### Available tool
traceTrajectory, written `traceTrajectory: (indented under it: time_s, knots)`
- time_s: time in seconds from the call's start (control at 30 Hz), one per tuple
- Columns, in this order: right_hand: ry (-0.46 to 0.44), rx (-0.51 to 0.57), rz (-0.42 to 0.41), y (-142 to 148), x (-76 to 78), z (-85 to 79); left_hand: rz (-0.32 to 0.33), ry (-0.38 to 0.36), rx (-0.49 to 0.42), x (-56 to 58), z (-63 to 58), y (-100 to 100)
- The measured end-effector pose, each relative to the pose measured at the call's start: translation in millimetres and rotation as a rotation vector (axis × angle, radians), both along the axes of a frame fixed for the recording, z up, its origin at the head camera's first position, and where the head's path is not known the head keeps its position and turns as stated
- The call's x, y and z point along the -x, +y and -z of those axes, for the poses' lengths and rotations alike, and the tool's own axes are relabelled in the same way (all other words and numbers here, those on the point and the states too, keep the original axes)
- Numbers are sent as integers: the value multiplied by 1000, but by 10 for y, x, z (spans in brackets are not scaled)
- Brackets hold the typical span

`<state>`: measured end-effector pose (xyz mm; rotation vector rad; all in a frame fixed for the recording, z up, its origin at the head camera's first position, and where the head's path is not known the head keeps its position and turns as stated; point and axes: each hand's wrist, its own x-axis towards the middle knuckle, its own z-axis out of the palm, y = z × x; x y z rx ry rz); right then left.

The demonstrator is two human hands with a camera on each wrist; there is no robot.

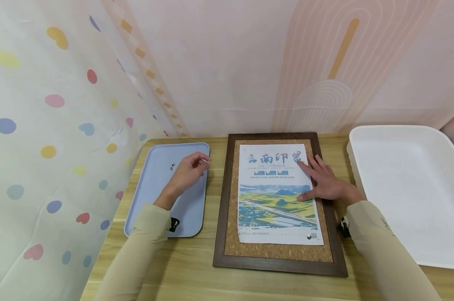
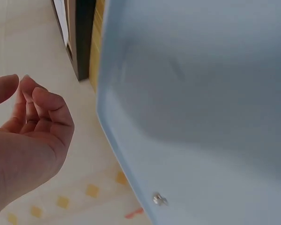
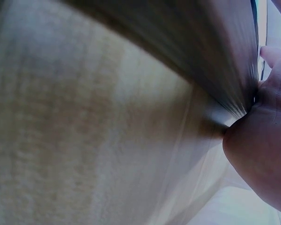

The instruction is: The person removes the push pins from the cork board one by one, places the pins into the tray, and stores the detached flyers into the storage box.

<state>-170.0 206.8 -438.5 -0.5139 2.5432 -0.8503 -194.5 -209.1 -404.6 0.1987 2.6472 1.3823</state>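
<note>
My left hand (image 1: 189,169) hovers over the right side of a pale blue tray (image 1: 157,184), fingers loosely curled. In the left wrist view, nothing shows between the thumb and fingertips. Small pins (image 1: 172,167) lie on the tray to the left of the hand. My right hand (image 1: 326,182) rests with fingers spread on the right edge of a printed poster (image 1: 275,200). The poster lies on a cork board with a dark wooden frame (image 1: 221,209). A silver round-headed pin (image 1: 309,237) sits at its lower right corner, and a small round mark shows near the upper right.
A large white bin (image 1: 411,184) stands right of the board, close to my right forearm. All of it sits on a wood-grain table (image 1: 189,271). A patterned cloth backdrop (image 1: 227,62) rises behind the table and along the left.
</note>
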Motion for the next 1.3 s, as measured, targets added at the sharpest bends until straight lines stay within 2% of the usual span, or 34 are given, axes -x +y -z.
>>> traceTrajectory:
  time_s: [0.1, 0.33, 0.6, 0.73, 0.93, 1.13, 1.3]
  knots:
    - [1, -4, -3, -9, 3, -4, 83, -2, 23, -52, -13, 102]
    - [-1, -6, -2, -8, -2, 3, 366, -61, 95, -209, -39, 390]
    - [-4, 12, -9, -12, -20, 44, 570, -93, 98, -394, -12, 762]
    - [0, 11, -6, -18, -20, 47, 632, -108, 90, -468, -5, 935]
    - [-1, -4, -2, -12, -10, 45, 682, -140, 103, -547, 30, 1156]
    - [2, -17, -2, 9, -17, 36, 754, -151, 81, -599, 93, 1365]
    - [0, -10, -4, 16, -19, 26, 812, -150, 86, -637, 87, 1506]
